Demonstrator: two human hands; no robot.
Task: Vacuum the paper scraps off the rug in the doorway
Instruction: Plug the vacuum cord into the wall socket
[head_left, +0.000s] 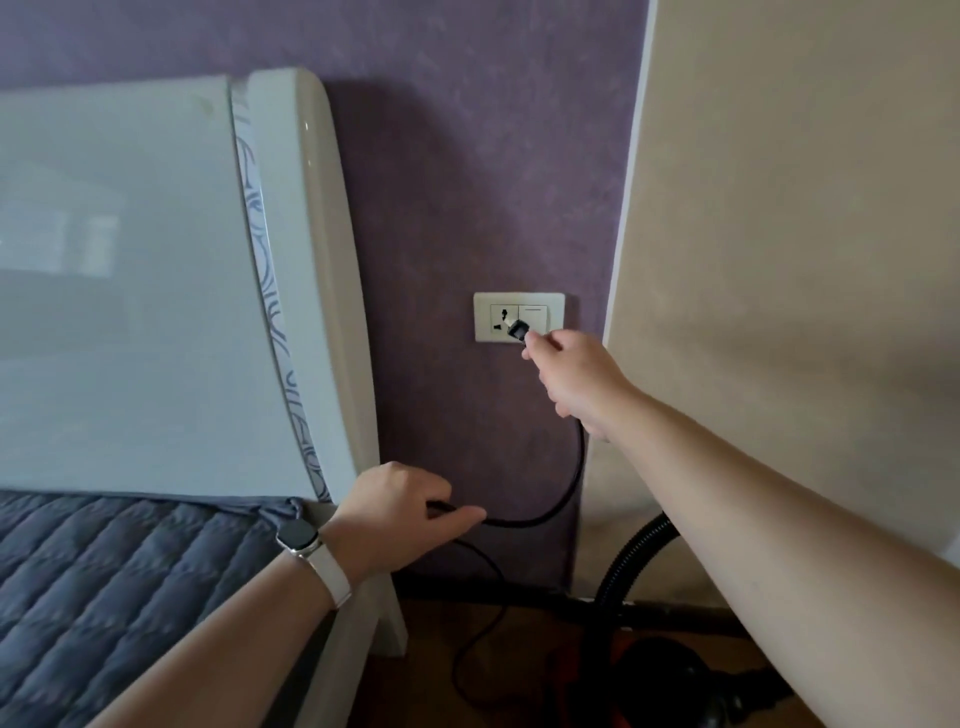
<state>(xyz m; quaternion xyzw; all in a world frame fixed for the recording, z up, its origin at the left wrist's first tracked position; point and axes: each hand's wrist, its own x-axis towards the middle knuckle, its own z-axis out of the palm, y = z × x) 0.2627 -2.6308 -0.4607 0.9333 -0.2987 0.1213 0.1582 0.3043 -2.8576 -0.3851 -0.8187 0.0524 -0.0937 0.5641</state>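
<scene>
hands: 2 (left hand (402, 512), right hand (576, 374)) | plug (518, 329): 1 | cord (578, 467): 1 | wall outlet (500, 315): 1 | vacuum hose (631, 552): 1 | wristwatch (298, 535): 1

left hand (400, 514): bare | right hand (576, 379): bare | left wrist: watch (300, 535), dark rounded-square face, cream strap

A bare strip of purple wall (467, 182) is seen above and to the left of the right hand (576, 379), unobstructed as far as the curved headboard (291, 291), by which passage further left is blocked. The plug (518, 330) gripped in this hand is held at the socket plate (518, 317); contact cannot be told. Close on the hand's right, room is bounded by a beige wall (779, 260). Below the hand, the gap is crossed by the black cord (566, 488), gripped by the left hand (400, 514) beside the headboard's lower edge. Under the right forearm, the floor is occupied by the vacuum hose (628, 561) and vacuum body (649, 675).
</scene>
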